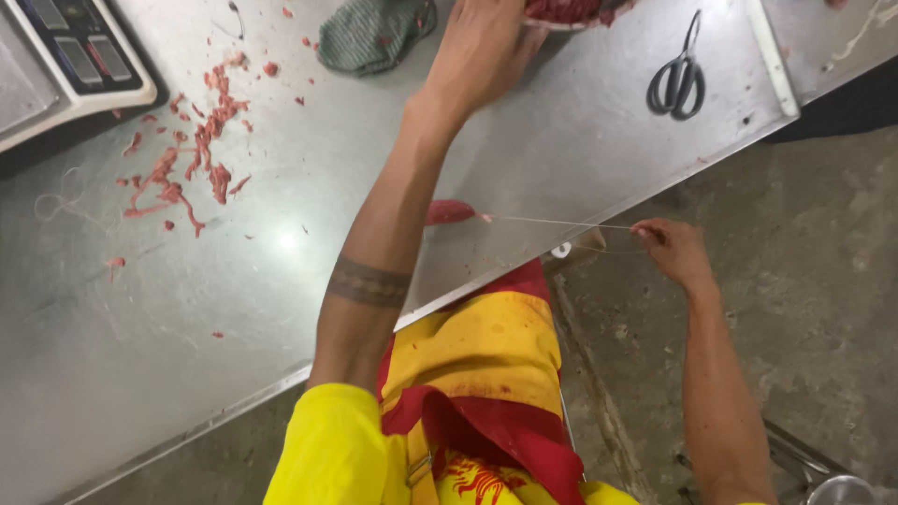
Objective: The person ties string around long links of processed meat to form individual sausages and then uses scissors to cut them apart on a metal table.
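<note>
String (561,223) runs taut from a red meat piece (451,212) on the steel table (281,309) to the right hand (672,248), pinched shut on it. Left hand (482,47) grips a bowl (571,14) of meat; scissors (678,79) lie nearby.

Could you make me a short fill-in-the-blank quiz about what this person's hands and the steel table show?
1. The right hand pinches a thin ____ pulled taut from the red sausage piece.
2. The left hand reaches up to a bowl of red ____ at the table's far edge.
3. The black ____ lie on the steel table beyond the right hand, untouched.
4. Red meat scraps lie scattered near the ____ at the picture's top left corner.

Missing words: string; meat; scissors; scale
</note>
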